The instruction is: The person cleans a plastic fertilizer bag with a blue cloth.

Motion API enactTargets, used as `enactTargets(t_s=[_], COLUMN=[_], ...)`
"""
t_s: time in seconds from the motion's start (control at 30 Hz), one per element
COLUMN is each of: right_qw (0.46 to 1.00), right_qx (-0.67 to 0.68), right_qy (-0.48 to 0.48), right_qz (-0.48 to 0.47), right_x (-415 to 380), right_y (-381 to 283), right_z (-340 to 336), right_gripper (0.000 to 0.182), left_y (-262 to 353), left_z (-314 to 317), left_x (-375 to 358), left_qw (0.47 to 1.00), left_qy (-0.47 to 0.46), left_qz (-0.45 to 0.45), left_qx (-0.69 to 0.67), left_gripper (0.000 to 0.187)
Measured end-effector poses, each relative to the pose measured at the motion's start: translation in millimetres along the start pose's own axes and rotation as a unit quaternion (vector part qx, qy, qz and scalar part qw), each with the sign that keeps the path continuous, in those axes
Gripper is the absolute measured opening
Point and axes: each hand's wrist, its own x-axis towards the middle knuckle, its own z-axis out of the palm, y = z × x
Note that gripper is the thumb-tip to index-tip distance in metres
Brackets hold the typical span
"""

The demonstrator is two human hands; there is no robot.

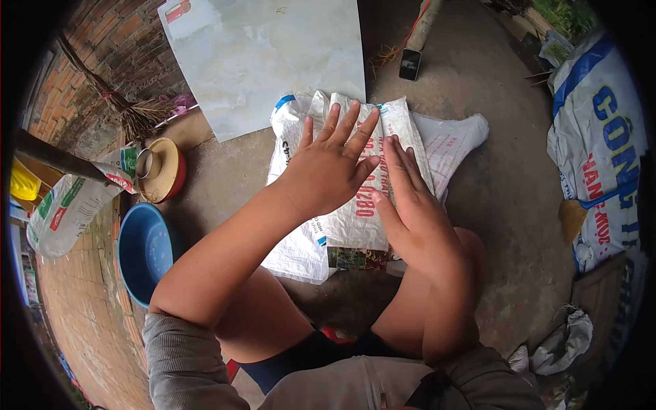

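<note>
Between my knees, a folded white woven sack [345,231] with red print lies on top of other white sacks. My left hand [328,164] rests over its upper part, palm down, fingers spread. On the sack's right side is my right hand [420,215], turned edgewise, its fingers stretched out and the thumb apart. Neither hand grips anything. Under the folded one, a white sack [294,262] sticks out at the lower left, and another white sack [461,140] with faint red print sticks out at the right. The hands cover part of the print.
A large pale tile-like sheet [273,61] lies ahead on the concrete floor. To the left are a blue basin [147,253], a red bowl with a tan top [164,171] and a straw broom [143,116]. A phone [410,65] leans against a pole. Large printed sacks [598,157] stand at the right.
</note>
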Motion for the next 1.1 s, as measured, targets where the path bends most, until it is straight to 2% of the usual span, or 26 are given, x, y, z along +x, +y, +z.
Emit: enactTargets(t_s=[0.07, 0.13, 0.2, 0.33, 0.4, 0.43, 0.53, 0.6, 0.63, 0.67, 0.73, 0.77, 0.83, 0.9, 0.97, 1.03, 1.1], right_qw=[0.999, 0.999, 0.999, 0.997, 0.999, 0.999, 0.989, 0.984, 0.983, 0.983, 0.963, 0.953, 0.925, 0.913, 0.9, 0.912, 0.919], right_qx=[-0.018, -0.026, -0.032, -0.004, -0.001, -0.018, -0.144, -0.161, -0.159, -0.161, -0.217, -0.233, -0.265, -0.237, -0.249, -0.269, -0.275], right_qy=[0.023, 0.016, 0.009, 0.026, 0.005, 0.008, -0.007, -0.07, -0.091, -0.092, -0.149, -0.161, -0.186, -0.213, -0.246, -0.208, -0.187], right_qz=[-0.017, -0.018, -0.014, -0.067, -0.033, -0.05, -0.038, 0.005, 0.012, 0.009, 0.065, 0.107, 0.199, 0.255, 0.26, 0.231, 0.209], right_x=[-7.5, -10.8, -13.0, -15.8, -15.5, -13.8, -5.0, 11.1, 22.3, 29.8, 39.1, 35.8, 17.3, -19.1, -62.1, -100.7, -106.6], right_y=[-12.7, -25.2, -39.3, -68.2, -78.9, -72.8, -59.1, -56.6, -44.1, -32.0, -6.4, 7.5, 32.0, 51.1, 63.7, 106.6, 122.6], right_z=[4.2, 15.0, 26.1, 42.4, 51.4, 64.8, 105.5, 132.9, 152.4, 171.7, 204.1, 214.5, 236.5, 257.0, 262.5, 276.4, 275.5], right_gripper=[0.065, 0.065, 0.065, 0.067, 0.068, 0.068, 0.075, 0.081, 0.09, 0.09, 0.096, 0.099, 0.104, 0.115, 0.122, 0.121, 0.12], left_y=[9.3, 16.4, 21.1, 13.2, -4.8, -12.2, -33.9, -44.6, -48.3, -50.2, -50.3, -49.5, -49.8, -48.9, -50.7, -54.0, -58.2], left_z=[-21.8, -40.2, -52.5, -70.3, -69.2, -71.5, -75.7, -78.0, -77.9, -77.5, -74.5, -71.5, -68.7, -69.8, -71.8, -74.1, -75.6], left_x=[-12.2, -23.1, -34.1, -51.6, -53.2, -54.9, -58.3, -59.6, -60.3, -60.9, -61.8, -62.5, -63.6, -72.9, -85.3, -96.6, -104.7], left_qw=[1.0, 0.993, 0.993, 0.988, 0.99, 0.991, 0.986, 0.983, 0.98, 0.979, 0.977, 0.977, 0.973, 0.975, 0.977, 0.98, 0.979], left_qy=[0.014, -0.004, 0.02, 0.077, 0.115, 0.104, 0.065, 0.06, 0.042, 0.045, 0.004, 0.009, -0.045, -0.072, -0.087, -0.101, -0.1], left_qz=[0.0, -0.034, -0.034, -0.037, -0.063, -0.083, -0.152, -0.175, -0.194, -0.197, -0.21, -0.213, -0.22, -0.206, -0.192, -0.155, -0.172], left_qx=[-0.008, -0.11, -0.11, -0.126, -0.046, 0.007, 0.0, 0.001, -0.001, -0.001, -0.03, -0.029, -0.053, -0.046, -0.042, -0.073, -0.054], left_gripper=[0.065, 0.065, 0.066, 0.066, 0.067, 0.065, 0.066, 0.067, 0.068, 0.068, 0.07, 0.07, 0.07, 0.072, 0.074, 0.077, 0.076])
